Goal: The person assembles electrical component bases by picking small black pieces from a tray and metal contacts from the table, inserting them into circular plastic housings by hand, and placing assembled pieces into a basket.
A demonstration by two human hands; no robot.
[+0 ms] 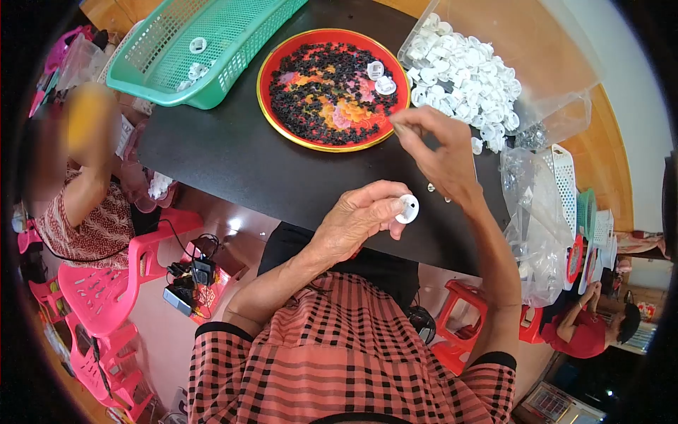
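Fingers: left hand [357, 214] pinching 1 white disc [408, 210]; right hand [446, 146] pressed together, contents unclear. White heap [462, 78] right of red tray [265, 88], green basket [224, 76] to its left barely started, apparently.

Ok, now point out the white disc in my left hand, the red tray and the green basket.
White disc [407, 213]: head view, on its flat face.
Red tray [265, 95]: head view, on its raised rim.
Green basket [231, 69]: head view, on its side wall.
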